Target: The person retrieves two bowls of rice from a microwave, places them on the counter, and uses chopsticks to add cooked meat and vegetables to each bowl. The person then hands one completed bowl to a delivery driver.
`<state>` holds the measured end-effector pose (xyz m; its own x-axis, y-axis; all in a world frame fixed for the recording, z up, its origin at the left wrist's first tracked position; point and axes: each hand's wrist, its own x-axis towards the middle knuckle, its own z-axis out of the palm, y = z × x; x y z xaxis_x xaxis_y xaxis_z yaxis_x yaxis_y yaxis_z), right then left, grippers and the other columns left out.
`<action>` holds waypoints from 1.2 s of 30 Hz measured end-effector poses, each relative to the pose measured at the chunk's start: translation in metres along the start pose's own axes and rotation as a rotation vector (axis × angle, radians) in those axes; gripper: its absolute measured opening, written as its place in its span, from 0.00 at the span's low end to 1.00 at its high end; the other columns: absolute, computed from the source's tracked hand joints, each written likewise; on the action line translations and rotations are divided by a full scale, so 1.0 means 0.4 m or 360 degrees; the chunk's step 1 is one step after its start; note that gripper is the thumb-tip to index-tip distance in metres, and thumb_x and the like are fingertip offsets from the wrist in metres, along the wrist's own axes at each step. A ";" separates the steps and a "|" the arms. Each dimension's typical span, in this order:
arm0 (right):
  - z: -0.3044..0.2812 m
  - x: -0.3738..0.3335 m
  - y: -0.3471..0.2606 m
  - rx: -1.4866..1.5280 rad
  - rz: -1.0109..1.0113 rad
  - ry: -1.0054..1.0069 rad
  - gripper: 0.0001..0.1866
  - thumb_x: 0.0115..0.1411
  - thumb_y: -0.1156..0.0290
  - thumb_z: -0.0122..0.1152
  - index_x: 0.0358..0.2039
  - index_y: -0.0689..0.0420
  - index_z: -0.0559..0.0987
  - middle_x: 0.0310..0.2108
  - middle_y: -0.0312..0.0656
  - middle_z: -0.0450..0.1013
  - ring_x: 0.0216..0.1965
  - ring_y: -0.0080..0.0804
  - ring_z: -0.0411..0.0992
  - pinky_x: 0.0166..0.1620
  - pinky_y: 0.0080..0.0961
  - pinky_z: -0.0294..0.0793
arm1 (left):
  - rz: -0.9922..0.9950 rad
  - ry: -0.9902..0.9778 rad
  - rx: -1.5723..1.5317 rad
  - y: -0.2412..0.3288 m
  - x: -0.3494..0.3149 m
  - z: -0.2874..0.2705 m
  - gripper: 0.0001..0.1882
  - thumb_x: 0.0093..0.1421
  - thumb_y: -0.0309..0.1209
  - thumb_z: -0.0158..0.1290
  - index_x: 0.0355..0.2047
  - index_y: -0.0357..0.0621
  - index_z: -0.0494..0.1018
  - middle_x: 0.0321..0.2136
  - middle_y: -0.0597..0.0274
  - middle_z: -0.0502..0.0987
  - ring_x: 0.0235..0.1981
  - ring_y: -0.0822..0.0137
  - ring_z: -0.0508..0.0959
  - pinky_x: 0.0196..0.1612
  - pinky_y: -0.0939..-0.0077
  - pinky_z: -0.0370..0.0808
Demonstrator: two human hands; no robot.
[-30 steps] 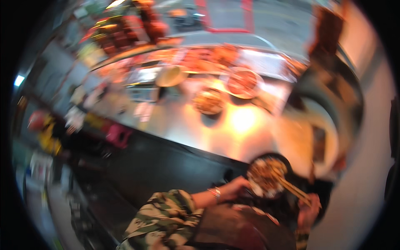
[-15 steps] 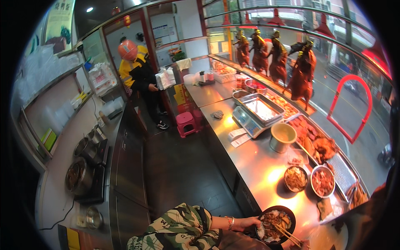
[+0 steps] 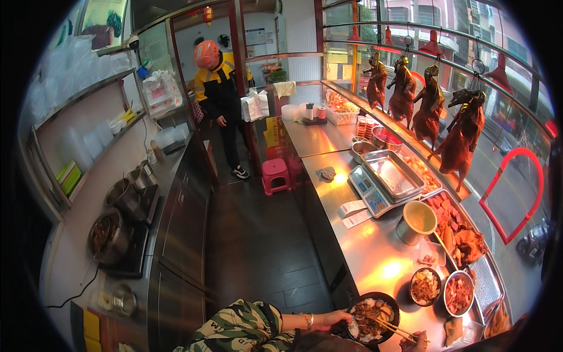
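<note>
My left hand [image 3: 334, 321], at the end of a camouflage sleeve [image 3: 243, 328], grips the left rim of a black bowl [image 3: 352, 337] at the counter's near end. White rice and brown chopped meat [image 3: 370, 310] fill the bowl. In my right hand [image 3: 415, 342], low in the picture and partly cut off, is a pair of wooden chopsticks [image 3: 394, 329]; their tips reach into the food. To the right stand a smaller dark bowl of shredded food [image 3: 425, 286] and a metal bowl of reddish meat pieces [image 3: 458, 293].
A metal pot [image 3: 416, 223], a scale with a tray [image 3: 370, 193] and roast meats [image 3: 460, 234] line the steel counter [image 3: 328, 145]. Several roast ducks [image 3: 433, 105] hang by the window. A helmeted person [image 3: 220, 97] stands at the doorway near a pink stool [image 3: 275, 176]. Pots [image 3: 108, 237] stand on the left.
My view has turned, and the counter's things sit lower and mostly farther right in the picture. More of my right hand shows. The left hand keeps its hold on the bowl.
</note>
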<state>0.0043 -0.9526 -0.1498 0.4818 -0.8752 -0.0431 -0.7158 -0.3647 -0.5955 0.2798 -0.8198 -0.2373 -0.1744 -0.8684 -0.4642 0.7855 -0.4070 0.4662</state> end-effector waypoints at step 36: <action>-0.145 0.089 0.211 0.2640 0.0830 -0.0147 0.21 0.63 0.52 0.38 0.27 0.57 0.70 0.20 0.41 0.68 0.19 0.35 0.68 0.26 0.30 0.70 | -0.0052 0.0221 -0.0399 -0.146 0.153 0.209 0.29 0.47 0.27 0.44 0.52 0.31 0.58 0.50 0.46 0.65 0.51 0.52 0.66 0.57 0.59 0.59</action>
<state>-0.0682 -1.0331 -0.1552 0.4560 -0.7438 -0.4886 0.4137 0.6633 -0.6237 0.1738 -0.8729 -0.2300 -0.1327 -0.8017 -0.5828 0.9062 -0.3364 0.2563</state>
